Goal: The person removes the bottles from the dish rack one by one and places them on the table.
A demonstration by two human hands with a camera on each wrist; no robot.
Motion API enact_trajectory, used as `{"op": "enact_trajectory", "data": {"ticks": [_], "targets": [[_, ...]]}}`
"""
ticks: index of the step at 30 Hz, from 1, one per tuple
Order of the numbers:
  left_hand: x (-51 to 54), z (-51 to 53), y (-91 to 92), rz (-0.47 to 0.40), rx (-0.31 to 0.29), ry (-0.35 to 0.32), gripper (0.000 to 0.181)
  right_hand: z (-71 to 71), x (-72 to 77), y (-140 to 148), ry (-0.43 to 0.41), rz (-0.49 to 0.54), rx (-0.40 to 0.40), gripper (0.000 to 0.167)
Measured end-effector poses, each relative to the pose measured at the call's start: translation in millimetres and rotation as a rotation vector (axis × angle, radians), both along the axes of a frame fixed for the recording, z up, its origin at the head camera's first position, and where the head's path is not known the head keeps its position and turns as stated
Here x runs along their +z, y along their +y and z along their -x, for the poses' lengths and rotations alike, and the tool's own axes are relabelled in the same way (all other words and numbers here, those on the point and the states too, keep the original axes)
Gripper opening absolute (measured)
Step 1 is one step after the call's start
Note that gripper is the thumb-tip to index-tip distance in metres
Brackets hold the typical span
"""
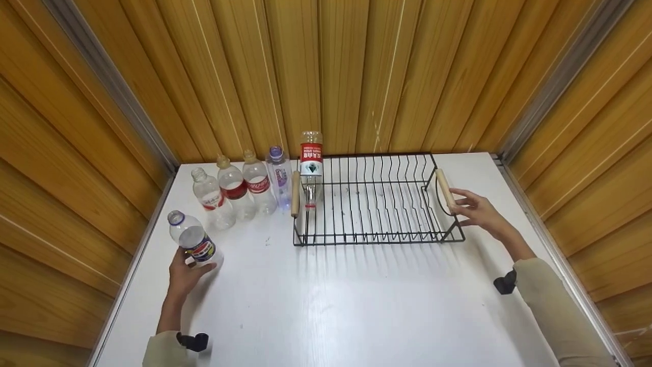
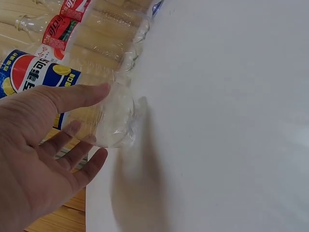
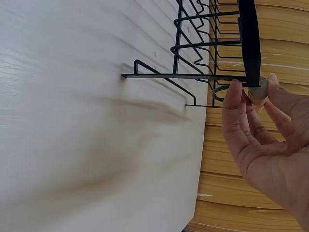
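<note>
My left hand [image 1: 186, 272] is round the lower part of a clear plastic bottle [image 2: 41, 72] with a blue Pepsi-type label. Its thumb lies along one side and the fingers curve on the other. This bottle has no cap and stands on the white table at the left. At the right, my right hand [image 1: 479, 211] holds the wooden handle [image 1: 444, 191] of a black wire dish rack [image 1: 377, 235] between thumb and fingers. In the right wrist view the handle's round end [image 3: 259, 89] shows between them. A red-labelled bottle [image 1: 311, 158] sits neck down in the rack's left end.
Behind the held bottle several empty bottles stand in a row: one with a red-and-white label [image 1: 211, 200], two with red labels [image 1: 235, 190], [image 1: 258, 184], and a purple-tinted one [image 1: 280, 176] beside the rack's left handle [image 1: 295, 193]. Wood-look walls [image 1: 346, 76] enclose the white table [image 1: 326, 300].
</note>
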State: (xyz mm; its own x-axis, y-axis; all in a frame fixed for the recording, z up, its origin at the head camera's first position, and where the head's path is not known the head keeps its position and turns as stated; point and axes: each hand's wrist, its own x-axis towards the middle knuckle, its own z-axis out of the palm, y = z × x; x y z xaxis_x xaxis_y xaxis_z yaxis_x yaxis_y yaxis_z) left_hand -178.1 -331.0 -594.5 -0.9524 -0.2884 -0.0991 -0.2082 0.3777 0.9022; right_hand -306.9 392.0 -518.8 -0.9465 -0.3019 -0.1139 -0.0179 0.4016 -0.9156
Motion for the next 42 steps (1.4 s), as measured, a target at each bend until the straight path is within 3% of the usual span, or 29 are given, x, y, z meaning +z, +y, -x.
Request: {"op": "enact_trajectory", "data": {"ticks": [7,16,25,34,42], "targets": [[0.9,4.6,1.5,-0.007,-0.003,-0.038,0.095,1.7,1.6,2,0.003,-0.027,0.004,0.064],[-6.5,10.7,-11.7,-0.024,0.096,0.010,0.094,1.9,-0.4,-3,-0.005,-0.023,-0.008,0.064],[-5.1,38.8,-25.6,-0.014,0.177,0.093,0.084,-1.8,-2.6,-3,0.012,-0.022,-0.014,0.062],[-2.4,73.3,-30.4,-0.017,0.178,0.094,0.083,-3.6,-3.2,0,-0.002,-0.003,-0.013,0.063],[1.3,86.5,-33.8,-0.015,0.145,0.047,0.086,-2.8,-6.5,0,-0.004,0.002,-0.024,0.063]]}}
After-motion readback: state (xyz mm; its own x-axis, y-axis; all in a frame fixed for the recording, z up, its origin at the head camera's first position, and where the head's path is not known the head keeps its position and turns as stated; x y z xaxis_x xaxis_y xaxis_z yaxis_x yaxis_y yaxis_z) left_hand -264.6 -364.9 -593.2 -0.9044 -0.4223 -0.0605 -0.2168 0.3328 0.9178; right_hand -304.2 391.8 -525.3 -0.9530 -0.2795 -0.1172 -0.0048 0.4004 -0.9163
